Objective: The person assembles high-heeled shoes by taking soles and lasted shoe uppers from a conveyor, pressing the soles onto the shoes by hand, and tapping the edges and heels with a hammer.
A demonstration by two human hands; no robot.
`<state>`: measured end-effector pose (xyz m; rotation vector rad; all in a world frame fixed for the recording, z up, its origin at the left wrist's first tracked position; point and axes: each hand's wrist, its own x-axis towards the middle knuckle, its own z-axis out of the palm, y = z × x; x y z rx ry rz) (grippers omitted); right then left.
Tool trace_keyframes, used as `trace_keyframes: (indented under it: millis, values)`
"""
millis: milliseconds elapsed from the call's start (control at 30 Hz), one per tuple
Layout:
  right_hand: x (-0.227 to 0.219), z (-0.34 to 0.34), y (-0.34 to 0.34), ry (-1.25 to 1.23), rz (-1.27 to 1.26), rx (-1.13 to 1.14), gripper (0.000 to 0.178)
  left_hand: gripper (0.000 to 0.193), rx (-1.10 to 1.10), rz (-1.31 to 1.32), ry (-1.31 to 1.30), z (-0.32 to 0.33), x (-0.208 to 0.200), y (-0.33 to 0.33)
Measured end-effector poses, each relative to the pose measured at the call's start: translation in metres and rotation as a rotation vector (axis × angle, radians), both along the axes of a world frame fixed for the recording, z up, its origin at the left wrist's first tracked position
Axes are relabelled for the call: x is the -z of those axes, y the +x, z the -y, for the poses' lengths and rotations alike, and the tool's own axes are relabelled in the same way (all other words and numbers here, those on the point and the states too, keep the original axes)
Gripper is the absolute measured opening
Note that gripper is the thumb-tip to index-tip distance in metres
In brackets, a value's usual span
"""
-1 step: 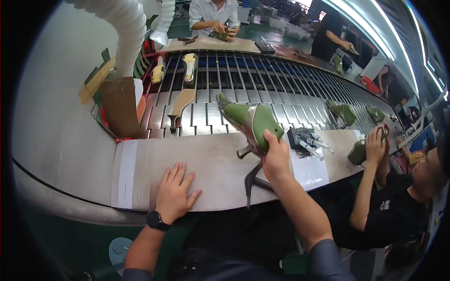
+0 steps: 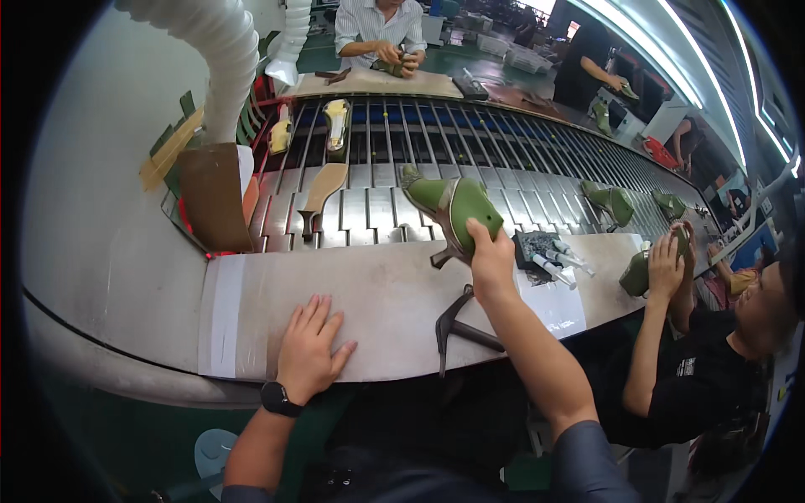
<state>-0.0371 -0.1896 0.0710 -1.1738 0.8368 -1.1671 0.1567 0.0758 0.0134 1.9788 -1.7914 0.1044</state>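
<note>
Green shoe last (image 2: 470,205) is in your right hand (image 2: 493,261), fingers wrapped around its broad end, over where the slatted conveyor (image 2: 369,205) meets the bench (image 2: 386,293). Your left hand (image 2: 309,348) lies palm down on the bench, fingers spread, gripping nothing. Near your right forearm lies a dark hammer (image 2: 475,335).

1. Thick white corrugated hose (image 2: 228,59) hung at upper left; slimmer pale hose (image 2: 295,33) just right of it
2. Brown panel (image 2: 211,197) stood below the thick hose, red glow near its foot
3. Co-worker in striped shirt (image 2: 356,25) was across the roller conveyor (image 2: 470,138); another in black top (image 2: 700,369) at right
4. Bright light strips (image 2: 646,50) slanted overhead, upper right
5. White crates (image 2: 528,57) sat in the background
6. Pale blue rounded object (image 2: 211,453) showed at lower left, kind unclear, green floor (image 2: 109,427) beyond
</note>
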Motion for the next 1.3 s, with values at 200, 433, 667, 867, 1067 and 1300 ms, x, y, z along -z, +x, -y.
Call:
trace_keyframes:
  millis: [200, 433, 667, 867, 1067, 1300]
  values:
    - [0.037, 0.131, -0.003, -0.273, -0.768, 0.161, 0.060, 0.056, 0.028, -0.032, -0.022, 0.012, -0.003, -0.004]
    - [0.033, -0.052, -0.044, -0.770, -0.785, -0.051, 0.056, 0.066, -0.124, -0.086, -0.015, 0.035, -0.011, 0.046]
    - [0.050, -0.070, -0.073, -0.940, -0.965, -0.183, 0.045, 0.063, -0.613, -0.044, 0.359, 0.175, -0.010, 0.163]
    - [0.059, 0.012, -0.064, -0.879, -0.952, 0.024, 0.047, 0.025, -0.350, 0.162, -0.120, 0.194, -0.022, 0.155]
    - [0.018, -0.008, 0.004, -0.858, -0.356, -0.283, 0.057, 0.029, 0.603, 0.475, -0.383, 0.168, -0.080, 0.015]
    - [0.051, -0.004, 0.009, -0.863, -0.615, -0.456, 0.037, 0.057, 0.176, 0.177, -0.235, 0.220, -0.058, 0.077]
